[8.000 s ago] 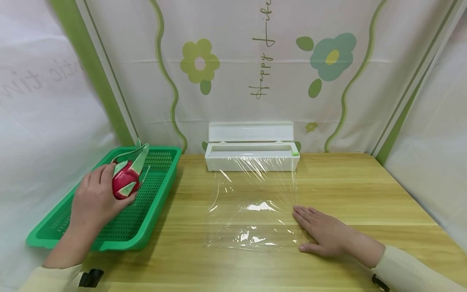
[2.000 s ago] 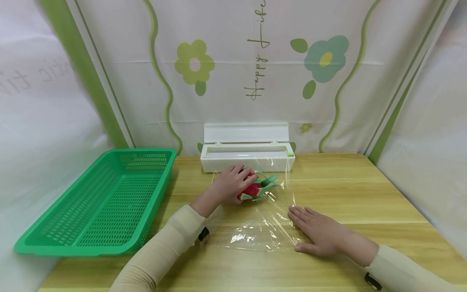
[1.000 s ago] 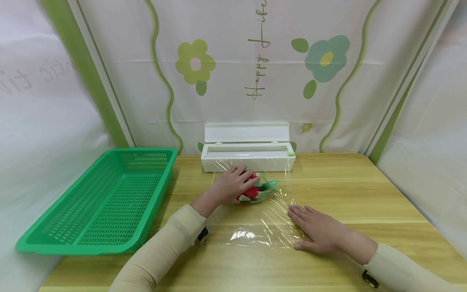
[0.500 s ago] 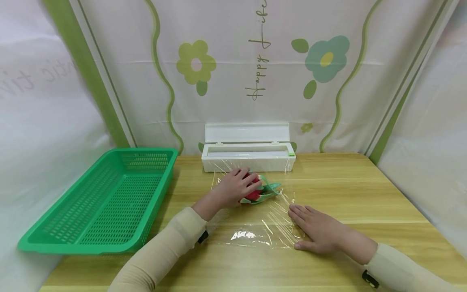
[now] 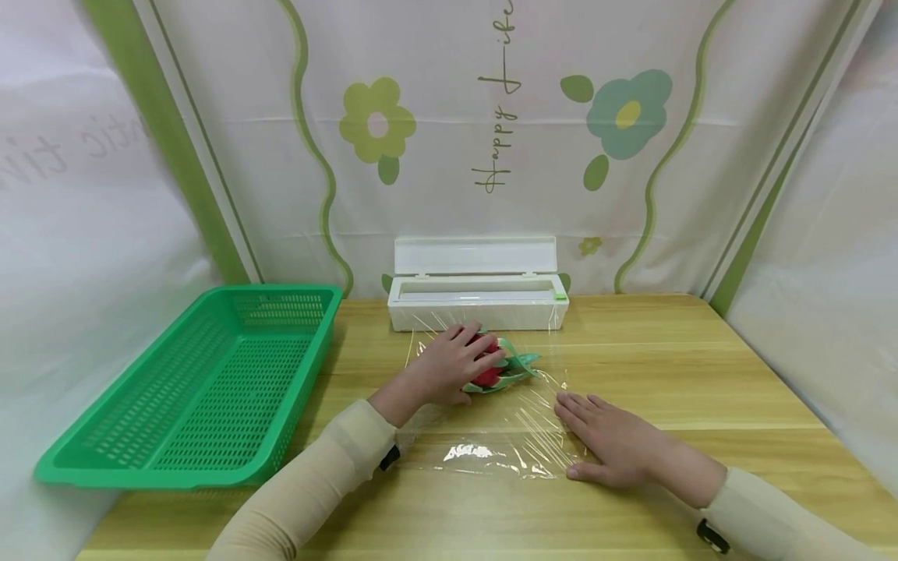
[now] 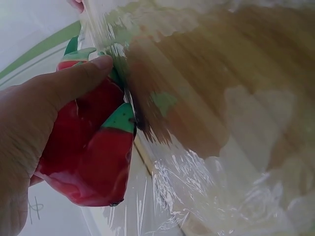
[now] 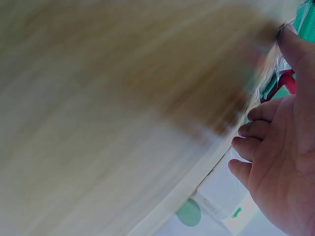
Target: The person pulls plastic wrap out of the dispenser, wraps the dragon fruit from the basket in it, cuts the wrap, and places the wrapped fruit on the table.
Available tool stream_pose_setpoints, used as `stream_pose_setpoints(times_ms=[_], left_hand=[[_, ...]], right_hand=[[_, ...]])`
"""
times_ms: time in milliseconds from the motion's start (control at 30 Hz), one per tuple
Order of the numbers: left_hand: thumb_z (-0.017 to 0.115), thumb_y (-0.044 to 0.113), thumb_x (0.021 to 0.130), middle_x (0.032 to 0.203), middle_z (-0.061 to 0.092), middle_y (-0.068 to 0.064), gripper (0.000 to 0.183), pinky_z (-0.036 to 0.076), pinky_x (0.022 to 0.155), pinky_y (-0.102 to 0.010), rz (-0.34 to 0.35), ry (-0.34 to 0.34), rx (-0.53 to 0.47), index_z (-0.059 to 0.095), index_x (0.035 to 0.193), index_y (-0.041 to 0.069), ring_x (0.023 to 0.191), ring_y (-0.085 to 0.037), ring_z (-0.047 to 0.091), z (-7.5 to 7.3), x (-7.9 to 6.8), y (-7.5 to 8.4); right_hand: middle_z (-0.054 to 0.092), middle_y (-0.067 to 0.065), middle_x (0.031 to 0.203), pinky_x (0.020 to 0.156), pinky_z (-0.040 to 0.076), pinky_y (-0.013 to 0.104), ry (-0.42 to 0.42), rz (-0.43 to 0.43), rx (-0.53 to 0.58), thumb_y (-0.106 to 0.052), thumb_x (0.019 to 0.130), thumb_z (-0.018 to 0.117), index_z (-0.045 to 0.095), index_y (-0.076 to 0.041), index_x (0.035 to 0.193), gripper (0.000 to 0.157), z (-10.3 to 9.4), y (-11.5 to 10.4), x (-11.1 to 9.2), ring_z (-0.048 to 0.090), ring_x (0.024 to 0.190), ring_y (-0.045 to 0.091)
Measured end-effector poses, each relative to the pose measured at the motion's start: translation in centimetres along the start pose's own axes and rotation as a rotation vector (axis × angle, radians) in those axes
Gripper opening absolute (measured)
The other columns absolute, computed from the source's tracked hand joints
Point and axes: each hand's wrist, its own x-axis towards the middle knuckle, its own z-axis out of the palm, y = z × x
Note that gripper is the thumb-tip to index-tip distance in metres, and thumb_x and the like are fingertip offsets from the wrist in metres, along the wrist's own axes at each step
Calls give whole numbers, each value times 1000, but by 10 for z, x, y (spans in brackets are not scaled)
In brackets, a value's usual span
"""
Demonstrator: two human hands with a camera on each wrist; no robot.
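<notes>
A dragon fruit [image 5: 486,372], red with green scales, lies on a sheet of cling film [image 5: 484,436], its leafy end towards the right. My left hand [image 5: 449,362] holds it from the left, fingers over the top; in the left wrist view the thumb lies along the red skin of the fruit [image 6: 93,162]. Flat on the right edge of the film rests my right hand [image 5: 613,444], fingers straight. Creases run through the film from the fruit towards that hand. The right wrist view shows the palm side of the right hand [image 7: 280,152] at the tabletop.
Behind the fruit stands a white cling film box [image 5: 477,315], lid raised, the film reaching out over its front. A green plastic basket [image 5: 298,405] sits on the left of the wooden table [image 5: 666,351]. Printed curtain cloth [image 5: 449,179] encloses the back and sides.
Eight seconds ago the left hand held the dragon fruit over the green basket; now the fruit is on the film. Lately hand and fruit have shifted slightly right. The right hand has stayed put.
</notes>
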Motion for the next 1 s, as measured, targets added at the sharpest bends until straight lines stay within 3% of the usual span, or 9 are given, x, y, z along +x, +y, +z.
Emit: stream_pose_setpoints(times_ms=[367, 667, 900, 1000], left_hand=[[75, 68, 68, 149, 40, -10, 99, 35, 106, -47, -5, 4, -74, 41, 147, 19, 135, -35, 33, -1, -4, -2], [78, 64, 67, 148, 40, -13, 98, 34, 106, -49, -36, 74, -151, 44, 145, 15, 136, -36, 33, -10, -13, -7], [80, 62, 67, 147, 41, -14, 96, 33, 108, -49, -71, 91, -186, 45, 143, 15, 135, -36, 34, -19, -27, -8], [82, 60, 65, 145, 44, -15, 93, 35, 106, -50, -98, 136, -215, 48, 139, 15, 133, -37, 37, -20, -36, -6]], right_hand=[[35, 27, 148, 106, 33, 53, 45, -23, -28, -63, 94, 44, 38, 10, 143, 87, 0, 0, -1, 35, 136, 39], [35, 29, 147, 105, 34, 54, 95, -35, -58, -61, 94, 48, 40, 11, 141, 87, -2, 1, -3, 37, 134, 41], [34, 29, 148, 106, 33, 54, 99, -33, -50, -60, 93, 50, 39, 12, 141, 87, -4, 1, -4, 37, 134, 41], [35, 29, 147, 105, 33, 54, 105, -29, -46, -60, 93, 50, 39, 12, 141, 87, -5, 1, -5, 37, 134, 41]])
